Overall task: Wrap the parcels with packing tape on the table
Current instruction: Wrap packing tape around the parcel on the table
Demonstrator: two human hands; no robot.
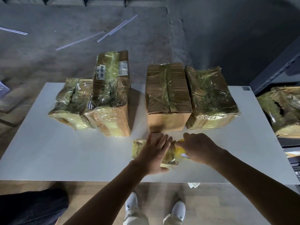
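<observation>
While the left hand (153,153) presses flat, fingers spread, on the small parcel (138,147) near the front of the table (65,151), the right hand (200,148) grips the tape roll (181,151) against it. Wrapping is underway, and the next move is probably drawing tape around.

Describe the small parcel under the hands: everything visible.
The small parcel is a low, boxy packet covered in glossy, wrinkled yellowish tape, lying near the front edge of the white table. The left hand presses its top with straight fingers; the right hand grips what looks like a yellow tape roll at its right end.
</observation>
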